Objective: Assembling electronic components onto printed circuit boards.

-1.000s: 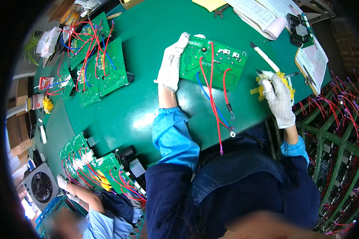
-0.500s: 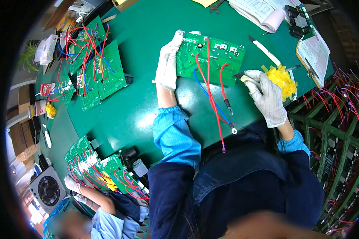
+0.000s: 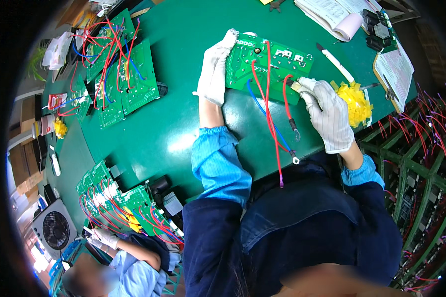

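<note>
A green circuit board (image 3: pixel 282 69) with red and blue wires is held at its left edge by my white-gloved left hand (image 3: pixel 214 72). Its wires (image 3: pixel 268 116) hang over the table's near edge and end in ring lugs and a purple-tipped end. My gloved right hand (image 3: pixel 327 111) is closed on a short pale-handled brush (image 3: pixel 296 86). The brush's dark tip is at the board's lower right, beside the root of a red wire. Most of its handle is hidden in the glove. A white-handled brush (image 3: pixel 337 64) lies right of the board, near a bundle of yellow tape strips (image 3: pixel 354 104).
Wired circuit boards (image 3: pixel 126 79) are piled at the far left. More boards (image 3: pixel 119 198) lie near left, beside a co-worker's gloved hands (image 3: pixel 101 237). Papers (image 3: pixel 327 17), a clipboard (image 3: pixel 394 74) and a board with black capacitors (image 3: pixel 379 32) occupy the back right. A green rack (image 3: pixel 411 168) stands right.
My right hand has moved the brush slightly up and left along the board, toward the red wire's root. The co-worker's hands have shifted. The whole view has also moved slightly.
</note>
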